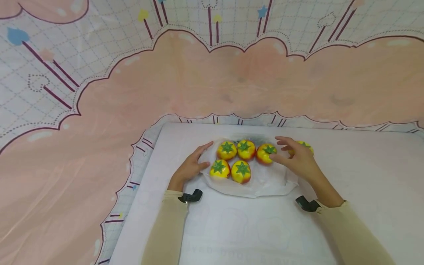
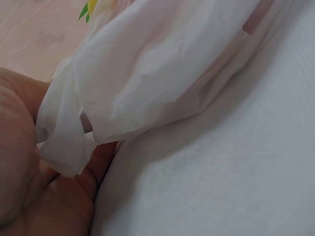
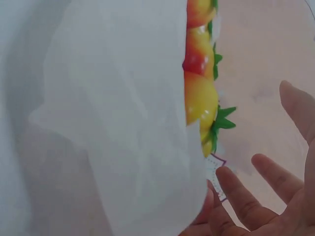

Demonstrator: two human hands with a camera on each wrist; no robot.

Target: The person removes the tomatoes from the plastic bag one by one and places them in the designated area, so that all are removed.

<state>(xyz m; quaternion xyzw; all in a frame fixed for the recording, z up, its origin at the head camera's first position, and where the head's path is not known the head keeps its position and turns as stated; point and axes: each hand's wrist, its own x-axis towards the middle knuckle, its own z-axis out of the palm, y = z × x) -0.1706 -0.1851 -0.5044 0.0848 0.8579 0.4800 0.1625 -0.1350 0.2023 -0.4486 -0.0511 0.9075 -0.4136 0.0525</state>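
Several shiny yellow-and-red toy fruits (image 1: pixel 241 171) with green star-shaped leaf tops sit in two rows on a thin white bag (image 1: pixel 258 187). At the bag's left edge is my left hand (image 1: pixel 190 167), thumb and fingers apart; the left wrist view has a loose strip of the bag (image 2: pixel 69 142) lying across that palm. My right hand (image 1: pixel 303 162) has spread fingers, its thumb close to the rightmost fruit on the bag (image 1: pixel 264 156). Another fruit (image 1: pixel 307 144) lies farther right, partly hidden behind this hand. In the right wrist view the bag's side (image 3: pixel 128 108) covers the lower fruits.
The bag lies on a white-covered table (image 1: pixel 238 228) whose back edge meets a hanging pink cloth (image 1: pixel 232 84) with a cloud pattern. The same cloth drops along the table's left side. A black wrist camera (image 1: pixel 190 196) is strapped to each wrist.
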